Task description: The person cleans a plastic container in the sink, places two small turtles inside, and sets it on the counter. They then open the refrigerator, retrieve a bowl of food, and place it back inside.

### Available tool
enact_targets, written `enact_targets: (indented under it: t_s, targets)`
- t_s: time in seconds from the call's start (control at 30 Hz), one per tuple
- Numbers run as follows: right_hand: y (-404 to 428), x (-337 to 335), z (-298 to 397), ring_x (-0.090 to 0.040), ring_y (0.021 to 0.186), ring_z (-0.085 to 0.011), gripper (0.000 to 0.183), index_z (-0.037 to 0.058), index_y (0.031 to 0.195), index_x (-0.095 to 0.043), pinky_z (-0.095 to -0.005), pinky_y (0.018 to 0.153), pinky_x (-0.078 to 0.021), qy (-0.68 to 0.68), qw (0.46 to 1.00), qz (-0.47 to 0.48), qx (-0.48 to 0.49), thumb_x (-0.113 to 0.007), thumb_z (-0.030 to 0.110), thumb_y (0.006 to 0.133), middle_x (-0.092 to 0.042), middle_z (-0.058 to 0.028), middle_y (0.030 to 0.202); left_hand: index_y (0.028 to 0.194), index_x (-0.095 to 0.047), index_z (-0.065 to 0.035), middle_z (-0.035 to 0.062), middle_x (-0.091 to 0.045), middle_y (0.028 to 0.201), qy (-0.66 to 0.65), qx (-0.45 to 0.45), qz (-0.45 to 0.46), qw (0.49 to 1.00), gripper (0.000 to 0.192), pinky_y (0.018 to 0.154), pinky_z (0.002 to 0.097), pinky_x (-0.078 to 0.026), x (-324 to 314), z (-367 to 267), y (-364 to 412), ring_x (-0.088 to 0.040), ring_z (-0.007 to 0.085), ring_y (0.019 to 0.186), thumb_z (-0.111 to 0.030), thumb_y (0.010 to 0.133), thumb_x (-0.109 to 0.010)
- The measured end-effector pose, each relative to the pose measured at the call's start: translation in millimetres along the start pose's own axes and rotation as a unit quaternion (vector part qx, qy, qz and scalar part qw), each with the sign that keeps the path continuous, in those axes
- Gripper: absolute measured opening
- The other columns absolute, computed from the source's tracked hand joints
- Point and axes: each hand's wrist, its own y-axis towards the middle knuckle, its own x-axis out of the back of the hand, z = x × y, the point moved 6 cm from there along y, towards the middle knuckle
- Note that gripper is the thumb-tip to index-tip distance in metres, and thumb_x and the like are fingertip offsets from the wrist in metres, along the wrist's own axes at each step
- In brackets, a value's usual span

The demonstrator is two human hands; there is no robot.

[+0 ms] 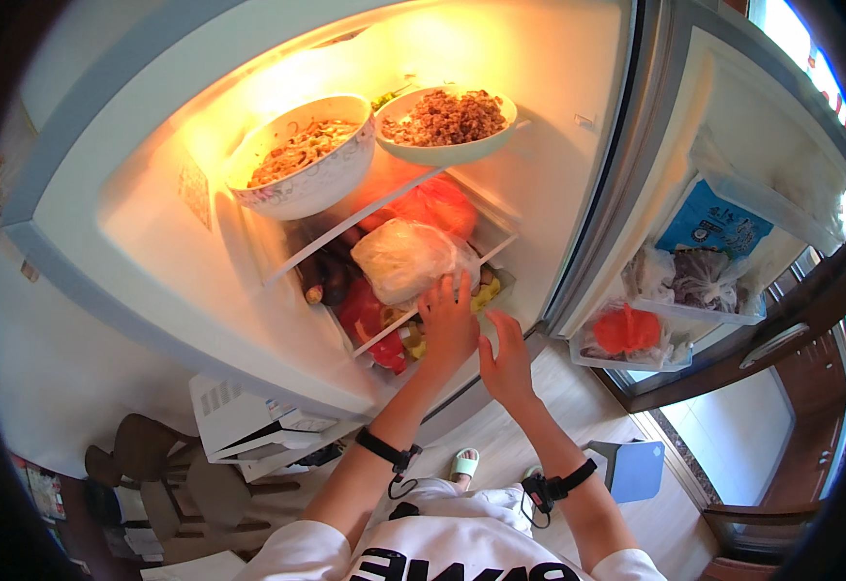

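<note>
Inside an open refrigerator, my left hand (pixel 448 319) reaches forward, its fingertips at the near edge of a pale item wrapped in a clear plastic bag (pixel 404 261). My right hand (pixel 506 359) is just to the right, fingers apart, holding nothing. The bagged item is above the lower bin, next to a red plastic bag (pixel 437 207). Above and behind, a floral bowl of cooked food (pixel 306 181) and a pale green bowl of brown grains or minced food (pixel 444 149) sit on the shelf. Whether my left fingers grip the bag is hard to see.
The refrigerator door (pixel 684 145) stands open at right, its bins holding a blue packet (pixel 713 221) and a red bag (pixel 626 328). Dark long vegetables (pixel 332 279) lie in the lower bin. Brown chairs (pixel 212 486) and a white box (pixel 248 421) are at lower left; a blue-grey scale-like object (pixel 637 472) is on the floor.
</note>
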Motion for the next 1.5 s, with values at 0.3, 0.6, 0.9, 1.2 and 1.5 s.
enact_targets:
  t_s: [0.3, 0.6, 0.9, 1.2, 1.5]
  targets:
    - [70, -15, 29, -0.040, 0.133, -0.0470, 0.076, 0.0104, 0.147, -0.039, -0.0495, 0.106, -0.0403, -0.002, 0.999, -0.031, -0.017, -0.072, 0.031, 0.082, -0.036, -0.0330, 0.145, 0.142, -0.044, -0.0045, 0.0223, -0.042, 0.141, -0.052, -0.028, 0.017, 0.998, 0.072, 0.111, 0.0538, -0.025, 19, 5, -11, -0.036, 0.0392, 0.133, -0.015, 0.076, -0.070]
    - [88, -65, 38, -0.059, 0.109, -0.0397, 0.059, 0.0152, 0.131, -0.054, -0.0485, 0.089, -0.0492, -0.066, 0.993, 0.078, -0.052, -0.073, 0.031, 0.077, -0.057, -0.0207, 0.126, 0.128, -0.053, -0.0007, 0.0219, -0.050, 0.132, -0.105, -0.086, 0.045, 0.990, 0.055, 0.105, 0.0537, -0.035, 53, 15, -36, -0.045, 0.0436, 0.120, -0.006, 0.075, -0.068]
    - [95, -73, -4, -0.063, 0.076, -0.0261, 0.018, 0.0018, 0.098, -0.060, -0.0359, 0.070, -0.0497, 0.266, 0.956, 0.065, -0.104, -0.053, 0.002, 0.082, -0.064, -0.0142, 0.082, 0.142, -0.041, -0.0070, 0.0258, -0.039, 0.139, -0.110, 0.077, -0.141, 0.981, 0.079, 0.097, 0.0439, -0.047, 90, 19, -38, -0.050, 0.0413, 0.121, 0.002, 0.070, -0.072]
    - [118, -73, 39, -0.061, 0.084, -0.0164, 0.031, -0.0011, 0.100, -0.063, -0.0290, 0.075, -0.0488, 0.388, 0.913, 0.117, 0.049, -0.043, -0.011, 0.079, -0.064, -0.0103, 0.088, 0.138, -0.048, -0.0076, 0.0230, -0.039, 0.137, -0.074, 0.141, -0.219, 0.963, 0.074, 0.102, 0.0450, -0.041, 111, 28, -14, -0.045, 0.0416, 0.123, 0.010, 0.069, -0.069]
    - [167, -81, 75, -0.049, 0.128, -0.0225, 0.068, 0.0031, 0.151, -0.030, -0.0321, 0.098, -0.0469, 0.460, 0.878, 0.133, 0.022, -0.059, 0.002, 0.090, -0.047, -0.0171, 0.139, 0.149, -0.032, 0.0026, 0.0321, -0.041, 0.137, 0.129, 0.136, -0.286, 0.940, 0.079, 0.108, 0.0554, -0.030, 131, 80, 67, -0.041, 0.0491, 0.126, -0.004, 0.078, -0.065]
